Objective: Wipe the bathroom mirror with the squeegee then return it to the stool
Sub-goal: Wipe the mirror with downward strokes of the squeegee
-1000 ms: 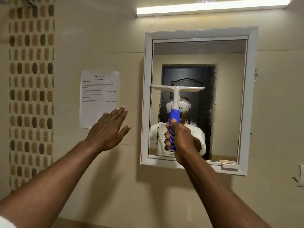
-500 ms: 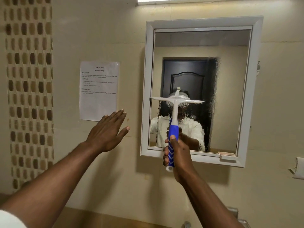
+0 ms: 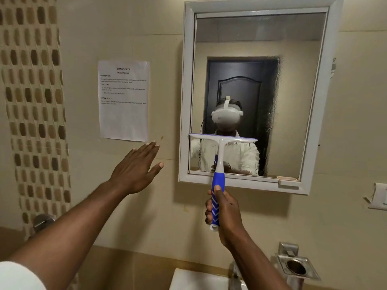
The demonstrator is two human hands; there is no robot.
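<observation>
A white-framed mirror (image 3: pixel 186 101) hangs on the beige tiled wall. The squeegee (image 3: pixel 219 162) has a white blade bar and a blue-and-white handle. Its blade lies across the lower left part of the glass, near the bottom edge. My right hand (image 3: pixel 225 212) grips the handle below the mirror frame. A strip of wet, speckled glass runs down the mirror to the right of the blade. My left hand (image 3: pixel 136 170) is held flat with fingers apart against the wall, left of the mirror and holding nothing. The stool is not in view.
A printed task sheet (image 3: pixel 123 101) is taped to the wall left of the mirror. A white basin (image 3: pixel 194 280) and a tap (image 3: pixel 234 277) sit below. A metal holder (image 3: pixel 297 266) projects at the lower right, a white wall fitting (image 3: pixel 379 195) at the right edge.
My right hand has drawn the squeegee straight down the glass from mid-height to near the bottom edge. The view has tilted down, bringing the basin and tap into sight.
</observation>
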